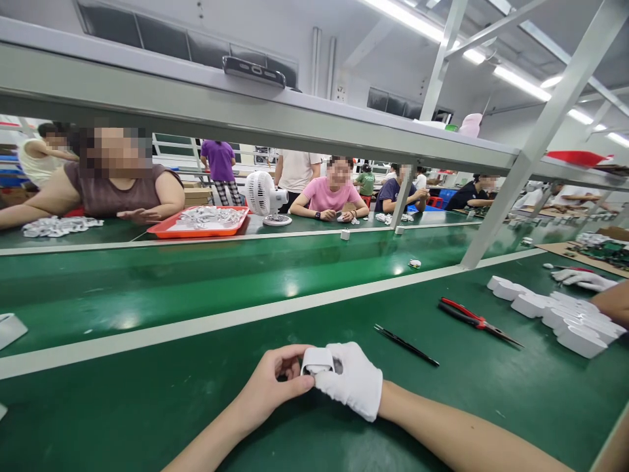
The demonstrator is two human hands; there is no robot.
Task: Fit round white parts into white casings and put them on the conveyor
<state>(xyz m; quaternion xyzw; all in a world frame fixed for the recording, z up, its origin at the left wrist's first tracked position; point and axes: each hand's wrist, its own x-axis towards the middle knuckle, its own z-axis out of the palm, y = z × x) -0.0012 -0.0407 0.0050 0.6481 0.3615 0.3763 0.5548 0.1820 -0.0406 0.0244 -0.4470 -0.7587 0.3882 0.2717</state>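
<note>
Between my two hands, just above the green bench, is a small white plastic housing (317, 358) with an open end facing me. My bare left hand (275, 383) pinches its left side between thumb and fingers. On the right side my right hand (351, 381), in a white glove, grips the same housing, its thumb near the open end. Something pale sits inside the opening, too small to make out. Black tweezers (407, 345) lie to the right of my hands. Beyond them rest long-nose pliers (480, 321) with red and black handles.
Several white housings (560, 311) stand grouped at the right, near another person's gloved hand (584, 279). A green conveyor belt (221, 275) crosses ahead, carrying small parts. An overhead shelf (295, 115) and slanted post (535, 137) frame the bench. Opposite are seated people, a red tray (199, 229) and a fan (265, 196).
</note>
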